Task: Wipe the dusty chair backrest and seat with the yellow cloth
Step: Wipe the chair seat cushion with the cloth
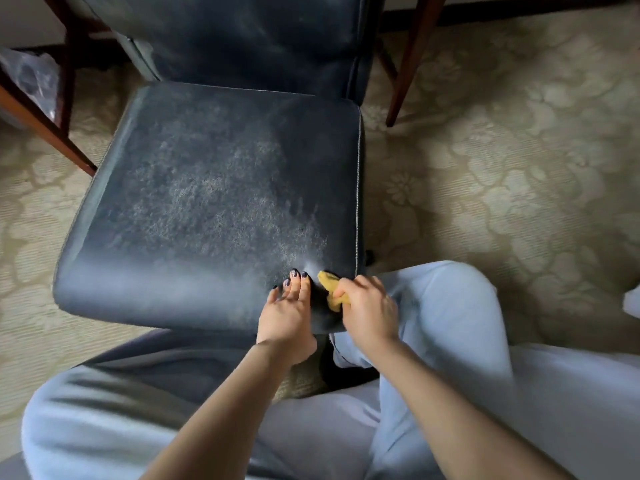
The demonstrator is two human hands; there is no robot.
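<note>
A dark blue leather chair stands in front of me. Its seat [207, 188] carries a wide grey film of dust across the middle, and its backrest [249, 36] at the top shows faint dusty streaks. My right hand [367, 306] grips a bunched yellow cloth [330, 289] against the seat's near right corner. Just to its left, my left hand [287, 306] rests flat on the seat's front edge with straight fingers. Most of the cloth is hidden inside my right fist.
My knees in light blue trousers [450, 323] sit close to the seat's front edge. Dark wooden legs of other furniture stand at the left [48, 133] and at the upper right [405, 64]. Patterned beige carpet [519, 168] surrounds the chair.
</note>
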